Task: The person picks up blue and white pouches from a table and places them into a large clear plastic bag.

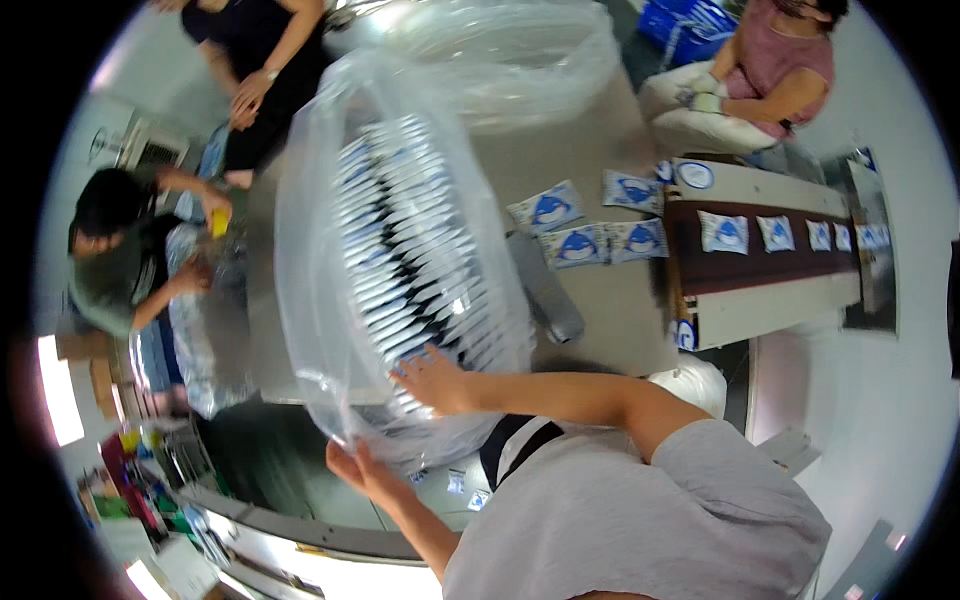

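A large clear plastic bag (305,300) lies on the table, with rows of small white and blue packets (405,190) standing on edge inside it. At the bag's near end, my left hand (355,468) pinches its edge. My right hand (437,382) rests with fingers spread on the nearest packets, holding nothing. Just right of the bag lies a dark grey elongated object (545,290) whose kind I cannot make out.
Loose packets (578,245) lie on the grey table (620,310) beside a conveyor belt (790,270) carrying more packets. Another clear bag (530,70) stands at the far side. A co-worker (120,250) handles clear plastic at the left; two other people (770,80) (250,60) are at the far side.
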`<state>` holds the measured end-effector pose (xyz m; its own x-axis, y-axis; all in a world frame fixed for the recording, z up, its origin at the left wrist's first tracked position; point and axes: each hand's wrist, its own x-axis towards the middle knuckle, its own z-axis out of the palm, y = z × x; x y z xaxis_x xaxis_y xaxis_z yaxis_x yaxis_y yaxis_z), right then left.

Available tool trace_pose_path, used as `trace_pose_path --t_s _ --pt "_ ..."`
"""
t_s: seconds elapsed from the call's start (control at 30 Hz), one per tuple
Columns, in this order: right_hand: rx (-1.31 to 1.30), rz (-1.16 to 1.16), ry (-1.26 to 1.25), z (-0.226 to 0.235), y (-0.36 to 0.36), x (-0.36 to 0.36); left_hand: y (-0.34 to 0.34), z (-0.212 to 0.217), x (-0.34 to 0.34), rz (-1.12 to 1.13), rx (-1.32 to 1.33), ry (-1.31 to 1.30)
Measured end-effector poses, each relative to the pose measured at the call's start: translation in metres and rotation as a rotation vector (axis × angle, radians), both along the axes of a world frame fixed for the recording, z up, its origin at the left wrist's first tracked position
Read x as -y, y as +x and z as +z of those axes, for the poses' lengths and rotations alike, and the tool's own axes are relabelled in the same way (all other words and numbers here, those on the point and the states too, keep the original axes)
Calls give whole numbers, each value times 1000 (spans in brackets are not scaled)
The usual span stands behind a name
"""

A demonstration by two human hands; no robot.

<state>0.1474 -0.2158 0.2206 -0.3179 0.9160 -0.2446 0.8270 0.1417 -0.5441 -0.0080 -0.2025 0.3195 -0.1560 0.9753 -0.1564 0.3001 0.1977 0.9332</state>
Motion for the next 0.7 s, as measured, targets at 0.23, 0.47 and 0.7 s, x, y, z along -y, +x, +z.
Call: trace_pose_path --t_s 0.23,0.47,0.7 --pt "-318 -528 587 39 188 117 123 45 47 -380 -35 719" --pt "575 -851 75 -31 493 364 228 -21 106 -1160 17 162" --pt "40 -501 -304 -33 503 297 282 -194 175 -1100 239 -874"
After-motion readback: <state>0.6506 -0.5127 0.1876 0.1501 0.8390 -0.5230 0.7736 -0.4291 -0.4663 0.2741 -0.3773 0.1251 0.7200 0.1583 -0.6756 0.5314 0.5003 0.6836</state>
